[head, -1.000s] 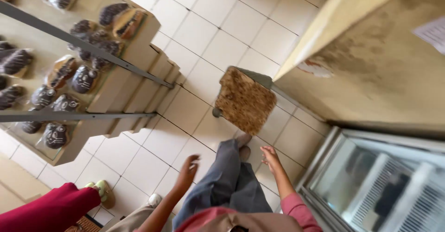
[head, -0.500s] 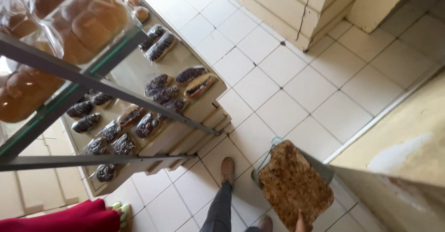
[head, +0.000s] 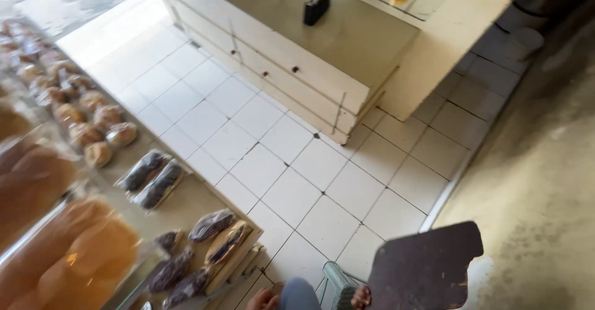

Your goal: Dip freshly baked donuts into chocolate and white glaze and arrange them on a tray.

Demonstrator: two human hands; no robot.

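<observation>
The right hand is gripping the lower edge of a dark flat board at the bottom of the view; the left hand is lying out of sight. Shelves of wrapped bread loaves are crowding the left side and a pale counter is standing ahead, while white floor tiles are leaving a broad lane between them

At my nine o'clock stands a shelf rack carrying wrapped bread: pale round buns farther off, dark long loaves in clear bags toward seven o'clock, big golden loaves nearest me. White floor tiles spread through the middle. At twelve o'clock sits a cream counter with a black tape dispenser on top. Rough grey concrete lies at three o'clock.
</observation>
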